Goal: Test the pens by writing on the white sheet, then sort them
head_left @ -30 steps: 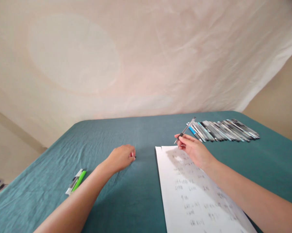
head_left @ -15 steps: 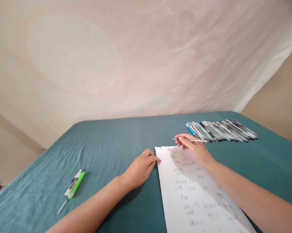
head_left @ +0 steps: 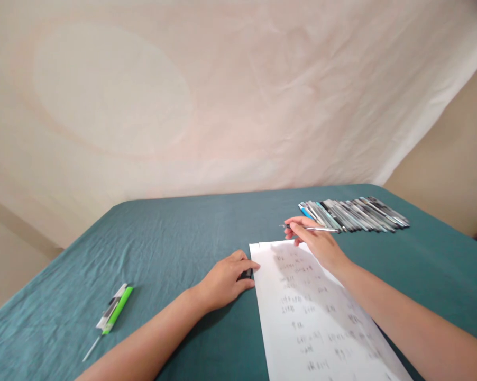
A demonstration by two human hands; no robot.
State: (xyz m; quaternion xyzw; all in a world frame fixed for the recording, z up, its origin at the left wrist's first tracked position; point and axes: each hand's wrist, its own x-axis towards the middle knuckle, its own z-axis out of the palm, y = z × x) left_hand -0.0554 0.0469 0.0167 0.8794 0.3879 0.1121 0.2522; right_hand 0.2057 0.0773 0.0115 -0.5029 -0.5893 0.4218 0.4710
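**Right hand pinches a thin pen above the sheet's top edge**

The right hand (head_left: 317, 242) grasps a thin silver pen (head_left: 315, 228) between thumb and fingertips. The pen lies nearly level, its tip pointing to the person's left and sticking out just past the fingers, while its back end reaches toward the row of pens (head_left: 353, 214). The grip sits close to the tip end, so most of the barrel runs out to the right of the hand. Hand and pen sit at the far edge of the sheet of paper (head_left: 313, 323), which carries lines of blurred handwriting and lies on the teal tablecloth (head_left: 175, 238).

The left hand (head_left: 226, 279) rests palm down on the cloth with its fingers curled against the sheet's left edge near the top corner. A small dark piece (head_left: 247, 273) shows at its fingertips; I cannot tell whether it is pinched or merely touched.

The row of pens lies side by side just beyond the right hand. Well apart, to the left, a green pen (head_left: 117, 312) lies beside a white one (head_left: 110, 308).
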